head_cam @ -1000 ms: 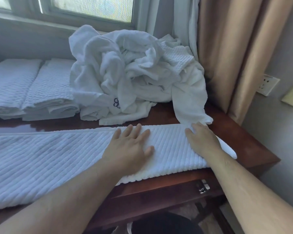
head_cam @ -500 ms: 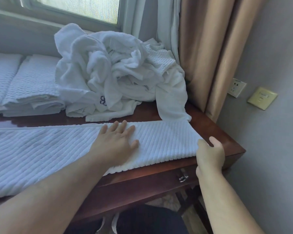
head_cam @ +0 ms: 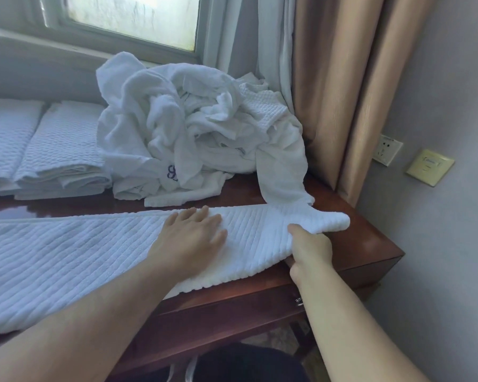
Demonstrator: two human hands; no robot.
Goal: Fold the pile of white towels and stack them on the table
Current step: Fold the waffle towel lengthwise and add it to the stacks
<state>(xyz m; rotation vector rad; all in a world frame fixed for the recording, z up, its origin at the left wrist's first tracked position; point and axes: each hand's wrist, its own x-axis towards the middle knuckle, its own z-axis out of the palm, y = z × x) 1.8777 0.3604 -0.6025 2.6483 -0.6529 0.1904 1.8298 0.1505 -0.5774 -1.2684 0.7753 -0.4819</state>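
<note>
while a ribbed towel (head_cam: 100, 252) is laid out in a long band along the front of the table (head_cam: 370, 244), two folded stacks (head_cam: 61, 150) are seen at the back left under the window, so part of the job is judged done. a large crumpled pile of white towels (head_cam: 193, 128) is left behind the band, near the curtain (head_cam: 342, 92), and much folding is judged to remain. the left hand (head_cam: 191, 238) is laid flat on the band, fingers straight and spread, nothing being gripped. the right hand (head_cam: 309, 249) is closed on the band's right end, which is pinched between thumb and fingers and lifted a little off the wood; how the fingers lie underneath cannot be told. the band's near edge is hung slightly over the front edge of the table, and the lifted end is touched by a hanging corner of the pile. open wood is offered only at the right corner and in a narrow strip between band and pile. a fold toward the left is judged to have room over the band itself, while the wall (head_cam: 439, 244) is close on the right.
</note>
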